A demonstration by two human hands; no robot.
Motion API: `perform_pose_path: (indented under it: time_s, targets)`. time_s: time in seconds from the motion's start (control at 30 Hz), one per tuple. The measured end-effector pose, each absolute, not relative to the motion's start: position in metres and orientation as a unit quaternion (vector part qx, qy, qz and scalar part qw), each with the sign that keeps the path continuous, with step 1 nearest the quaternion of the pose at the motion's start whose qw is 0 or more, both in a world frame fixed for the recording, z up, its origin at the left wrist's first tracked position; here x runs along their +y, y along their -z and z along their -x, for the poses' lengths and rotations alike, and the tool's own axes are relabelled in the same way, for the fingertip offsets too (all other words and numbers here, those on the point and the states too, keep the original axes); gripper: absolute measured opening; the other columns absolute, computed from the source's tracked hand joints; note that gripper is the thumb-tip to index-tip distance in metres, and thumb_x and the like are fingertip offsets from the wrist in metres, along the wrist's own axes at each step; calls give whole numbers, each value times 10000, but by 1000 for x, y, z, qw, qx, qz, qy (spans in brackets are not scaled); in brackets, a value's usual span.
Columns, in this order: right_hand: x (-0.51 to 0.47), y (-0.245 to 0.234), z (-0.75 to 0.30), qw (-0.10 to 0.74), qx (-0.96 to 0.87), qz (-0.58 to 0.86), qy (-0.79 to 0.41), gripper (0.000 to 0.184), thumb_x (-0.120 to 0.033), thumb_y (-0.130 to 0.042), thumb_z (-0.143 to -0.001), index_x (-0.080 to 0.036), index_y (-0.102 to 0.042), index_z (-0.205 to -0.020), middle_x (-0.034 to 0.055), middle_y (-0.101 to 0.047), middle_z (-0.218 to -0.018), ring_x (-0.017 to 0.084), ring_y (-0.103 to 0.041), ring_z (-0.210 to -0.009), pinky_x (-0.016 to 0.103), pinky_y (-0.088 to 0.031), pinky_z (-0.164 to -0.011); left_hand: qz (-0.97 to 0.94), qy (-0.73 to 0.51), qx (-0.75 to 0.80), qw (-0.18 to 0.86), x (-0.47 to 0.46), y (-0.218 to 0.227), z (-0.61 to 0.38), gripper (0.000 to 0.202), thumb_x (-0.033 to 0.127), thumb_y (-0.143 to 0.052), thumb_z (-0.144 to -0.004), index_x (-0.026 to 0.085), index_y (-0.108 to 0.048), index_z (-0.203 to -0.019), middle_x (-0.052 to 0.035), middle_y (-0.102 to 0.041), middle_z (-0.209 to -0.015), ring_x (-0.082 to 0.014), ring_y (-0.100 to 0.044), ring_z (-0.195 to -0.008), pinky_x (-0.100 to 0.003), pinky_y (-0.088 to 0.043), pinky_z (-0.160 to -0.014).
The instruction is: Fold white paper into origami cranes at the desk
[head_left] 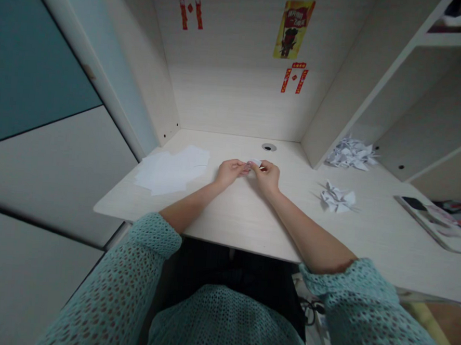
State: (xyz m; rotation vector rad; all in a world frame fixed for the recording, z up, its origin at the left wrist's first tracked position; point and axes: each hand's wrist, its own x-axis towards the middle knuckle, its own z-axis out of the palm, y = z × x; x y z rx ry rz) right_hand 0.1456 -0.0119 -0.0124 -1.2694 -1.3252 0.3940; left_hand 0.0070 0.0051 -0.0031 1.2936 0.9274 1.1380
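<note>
A small white piece of paper (255, 162) is pinched between my two hands above the middle of the desk. My left hand (231, 172) grips its left end with closed fingertips. From the right, my right hand (267, 177) holds it between thumb and fingers. How the paper is folded is too small to make out, and the fingers hide part of it. Flat white paper sheets (172, 170) lie spread and overlapping to the left of my hands. On the right is a small heap of folded paper pieces (336, 197).
A larger pile of folded white paper (352, 153) sits farther back, by the shelf divider (336, 95). A pale phone-like device or case (438, 222) lies at the right. The back panel has a round cable hole (269, 147) in the desk before it.
</note>
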Motion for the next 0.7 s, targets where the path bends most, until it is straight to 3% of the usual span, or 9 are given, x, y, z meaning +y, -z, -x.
perform_pose_path:
  time_s: [0.17,0.37,0.53,0.7]
  targets:
    - [-16,9,-145,590,-583,546,-118,380,-502,-632,-735,-199,-551,-520,2,-551,-587,146,-476,-575,285,-362,-577,-567,-456,405,553,6,-1,-5,280,391,-748,-692,141,-626,-712,-83,-717,-713,-152,-673,-649,-275,-487,-668]
    - [-14,10,-145,597,-581,534,-146,360,-512,-630,-734,-190,-596,-576,10,-576,-606,147,-485,-565,288,-364,-560,-584,-441,414,542,6,-2,-4,278,390,-739,-697,146,-607,-705,-77,-721,-726,-145,-673,-672,-227,-446,-607]
    - [-10,15,-145,599,-573,538,-155,360,-517,-608,-744,-173,-651,-646,15,-601,-616,144,-495,-583,273,-364,-556,-588,-438,416,539,4,-1,-5,301,433,-704,-724,146,-614,-744,-79,-726,-764,-143,-676,-682,-216,-441,-590]
    - [-9,17,-145,605,-553,544,-177,398,-547,-590,-746,-169,-621,-625,-8,-543,-553,120,-431,-528,255,-313,-508,-591,-438,413,536,3,-3,-6,246,378,-689,-755,140,-626,-768,-84,-729,-777,-146,-682,-694,-223,-454,-610]
